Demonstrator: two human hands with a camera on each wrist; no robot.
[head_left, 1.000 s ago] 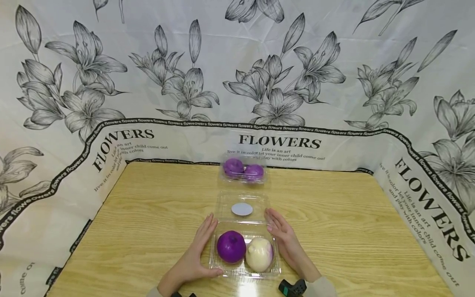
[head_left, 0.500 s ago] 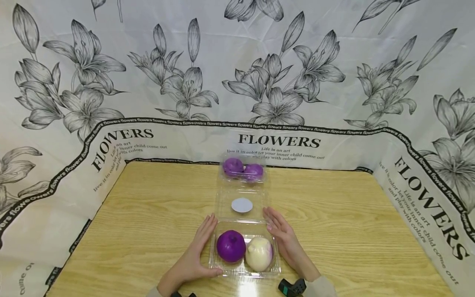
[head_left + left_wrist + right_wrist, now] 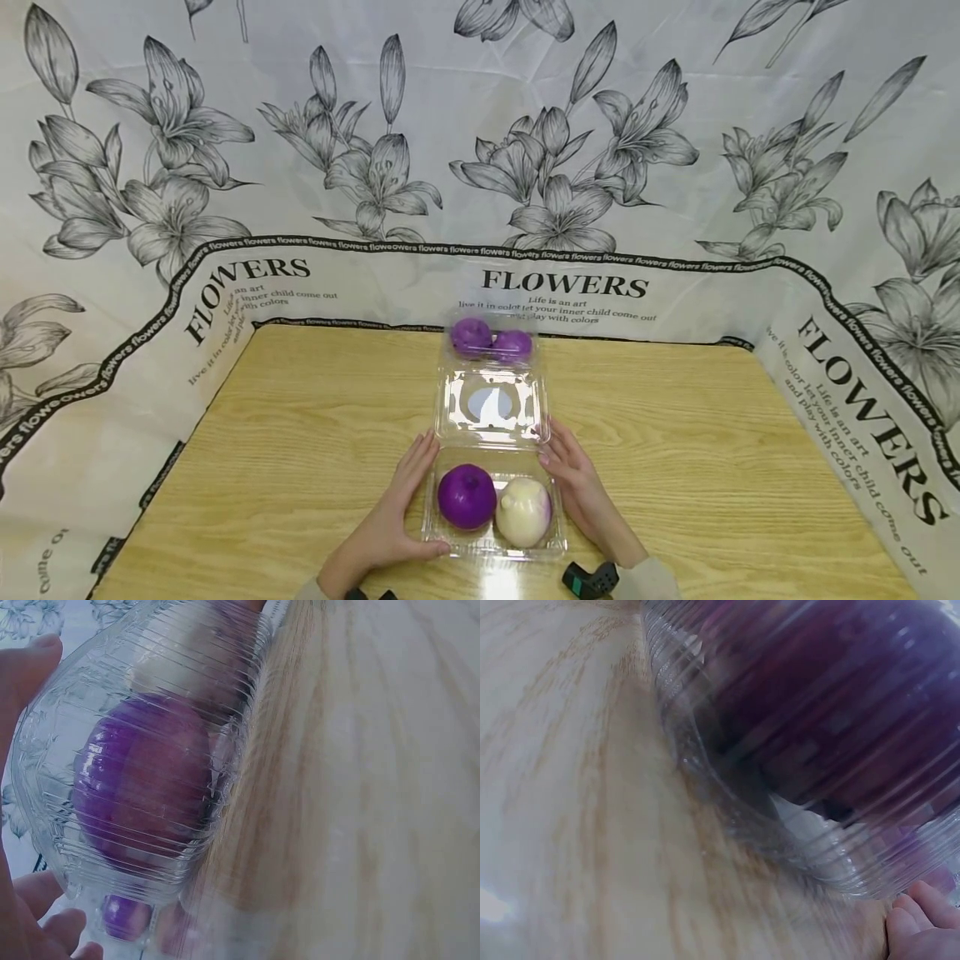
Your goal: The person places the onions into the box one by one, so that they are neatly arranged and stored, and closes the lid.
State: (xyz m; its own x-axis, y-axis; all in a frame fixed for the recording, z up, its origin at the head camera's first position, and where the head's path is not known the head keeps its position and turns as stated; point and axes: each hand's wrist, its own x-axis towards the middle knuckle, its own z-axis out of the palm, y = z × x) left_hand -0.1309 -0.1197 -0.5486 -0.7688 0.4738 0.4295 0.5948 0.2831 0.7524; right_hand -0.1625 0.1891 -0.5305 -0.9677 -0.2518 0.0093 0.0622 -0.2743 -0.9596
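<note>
In the head view, a clear plastic clamshell box (image 3: 491, 552) stands at the table's front, its lid (image 3: 450, 417) swung back and tilted, with a pale oval label and bright glare. Inside lie a purple onion (image 3: 467, 497) on the left and a whitish onion with a purple flank (image 3: 523, 512) on the right. My left hand (image 3: 397, 517) lies along the box's left side, thumb at the front corner, fingers toward the hinge. My right hand (image 3: 588, 492) rests along the right side, fingertips near the lid's corner. The ribbed box wall (image 3: 150, 855) fills much of the left wrist view.
Behind the lid, a second clear box (image 3: 536, 354) holds two purple onions (image 3: 471, 337) by the back wall. Flower-printed cloth (image 3: 562, 208) encloses the wooden table (image 3: 315, 417) at the back and sides. A black strap device (image 3: 591, 579) sits at my right wrist.
The lid has tilted up and back toward the rear box, and glare now covers it. Both hands and the two onions in the front box stay nearly where they were.
</note>
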